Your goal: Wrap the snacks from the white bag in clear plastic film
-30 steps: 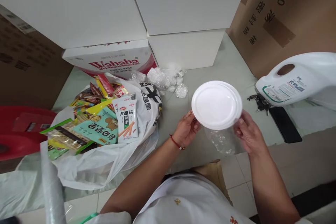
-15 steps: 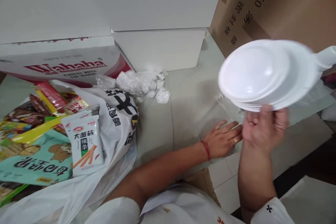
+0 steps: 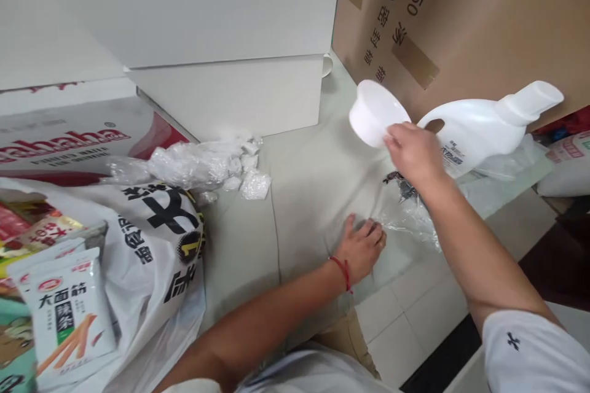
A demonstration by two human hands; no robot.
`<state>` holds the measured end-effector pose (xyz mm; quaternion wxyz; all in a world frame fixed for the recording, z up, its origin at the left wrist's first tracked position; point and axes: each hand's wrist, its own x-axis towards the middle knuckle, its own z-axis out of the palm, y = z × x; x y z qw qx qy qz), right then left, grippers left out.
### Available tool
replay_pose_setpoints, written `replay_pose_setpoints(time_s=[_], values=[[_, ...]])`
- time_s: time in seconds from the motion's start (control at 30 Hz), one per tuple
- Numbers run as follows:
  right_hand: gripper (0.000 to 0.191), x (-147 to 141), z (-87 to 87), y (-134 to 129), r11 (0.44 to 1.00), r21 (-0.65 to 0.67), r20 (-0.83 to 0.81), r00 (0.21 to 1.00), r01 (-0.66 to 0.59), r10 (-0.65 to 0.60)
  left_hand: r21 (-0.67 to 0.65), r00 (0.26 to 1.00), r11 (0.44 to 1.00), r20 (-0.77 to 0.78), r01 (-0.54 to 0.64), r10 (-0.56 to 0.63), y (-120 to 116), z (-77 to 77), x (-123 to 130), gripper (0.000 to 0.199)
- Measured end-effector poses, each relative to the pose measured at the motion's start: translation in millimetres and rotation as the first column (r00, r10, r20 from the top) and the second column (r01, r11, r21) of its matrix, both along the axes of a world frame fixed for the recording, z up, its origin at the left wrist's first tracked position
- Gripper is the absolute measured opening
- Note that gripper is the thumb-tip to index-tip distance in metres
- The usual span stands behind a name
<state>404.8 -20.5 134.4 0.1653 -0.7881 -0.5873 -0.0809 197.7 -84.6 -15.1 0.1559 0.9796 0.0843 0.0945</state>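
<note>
A white bowl (image 3: 378, 112) is tipped on its side above the table, its rim pinched in the fingers of my right hand (image 3: 415, 150). The hand passes in front of a white detergent bottle (image 3: 474, 129), which lies or leans by the cardboard box; the cap points right. My left hand (image 3: 362, 245) rests on the table (image 3: 318, 209) with its fingers spread, and it holds nothing. Clear plastic wrap (image 3: 410, 221) lies just right of it, with a small dark object (image 3: 405, 187) that I cannot make out.
At left, a white plastic bag (image 3: 152, 276) holds snack packets (image 3: 69, 313). Crumpled bubble wrap (image 3: 212, 163) sits before a white box (image 3: 235, 98) and a Wahaha carton (image 3: 78, 129). A large cardboard box (image 3: 479, 24) stands at back right. A mug handle (image 3: 327, 66) shows behind the white box.
The bowl has moved left and down, away from in front of the bottle, and turned in my right hand. The view has swung right. My left hand stays on the table.
</note>
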Motion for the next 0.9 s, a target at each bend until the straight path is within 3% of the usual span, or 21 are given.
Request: replay_pose_setpoints(time_s=[0.07, 0.13, 0.23, 0.3, 0.4, 0.43, 0.47, 0.5, 0.53, 0.57, 0.63, 0.7, 0.8, 0.9], values=[[0.018, 1.8, -22.2, 50.8, 0.974, -0.222, 0.059, 0.998, 0.04, -0.027, 0.025, 1.0, 1.0, -0.026, -0.012, 0.013, -3.7, -0.5, -7.2, 0.043], [0.021, 1.6, -38.9, 97.8, 0.94, -0.332, 0.037, 0.997, 0.083, -0.075, 0.038, 0.999, 0.999, -0.046, -0.021, 0.022, -6.6, -2.0, -14.3, 0.043], [0.024, 9.0, -43.7, 144.3, 0.959, -0.27, -0.069, 0.992, 0.084, -0.106, 0.04, 0.998, 0.998, -0.051, -0.039, 0.041, -7.8, -3.5, -30.6, 0.043], [0.037, 20.0, -31.2, 149.4, 0.993, -0.108, -0.171, 0.983, 0.055, -0.073, 0.039, 0.996, 0.997, -0.051, -0.07, 0.072, -6.5, -2.9, -45.2, 0.042], [0.082, 31.6, 5.3, 106.3, 0.989, 0.145, -0.371, 0.927, 0.007, 0.048, 0.04, 0.99, 0.99, -0.045, -0.132, 0.134, -3.6, -0.1, -67.9, 0.041], [0.073, 31.4, 18.2, 78.8, 0.981, 0.194, -0.418, 0.904, -0.003, 0.086, 0.04, 0.988, 0.988, -0.038, -0.15, 0.151, -3.2, 1.3, -74.9, 0.04], [0.044, 29.0, 28.8, 46.2, 0.96, 0.281, -0.45, 0.884, 0.007, 0.125, 0.038, 0.986, 0.986, -0.029, -0.165, 0.166, -3.2, 3.0, -81.4, 0.04], [0.027, 24.4, 35.6, 10.4, 0.943, 0.332, -0.448, 0.882, 0.012, 0.147, 0.032, 0.983, 0.983, -0.02, -0.181, 0.182, -3.8, 5.0, -87.5, 0.039], [0.021, 17.8, 37.3, -26.6, 0.934, 0.353, -0.418, 0.902, 0.052, 0.107, 0.022, 0.98, 0.98, -0.014, -0.196, 0.197, -4.8, 7.4, -93.3, 0.038], [0.021, 9.2, 33.2, -62.7, 0.932, 0.346, -0.392, 0.919, 0.11, 0.037, 0.009, 0.976, 0.976, -0.01, -0.215, 0.215, -6.1, 10.1, -98.9, 0.036], [0.021, -14.1, 8.8, -124.7, 0.965, 0.216, -0.414, 0.909, 0.145, -0.044, -0.019, 0.967, 0.967, -0.003, -0.253, 0.253, -9.0, 16.3, -110.0, 0.03], [0.019, -45.1, -28.7, -165.6, 1.0, 0.023, -0.466, 0.884, -0.011, 0.02, -0.052, 0.958, 0.957, -0.003, -0.287, 0.287, -11.2, 22.6, -121.2, 0.024], [0.028, -98.3, -80.0, -188.3, 0.973, -0.18, -0.423, 0.905, -0.143, 0.055, -0.106, 0.937, 0.931, -0.038, -0.35, 0.348, -12.3, 30.9, -136.9, 0.023], [0.036, -142.0, -102.9, -185.3, 0.957, -0.243, -0.326, 0.943, -0.158, 0.073, -0.104, 0.878, 0.874, 0.006, -0.475, 0.478, -13.1, 36.7, -145.5, 0.029]])
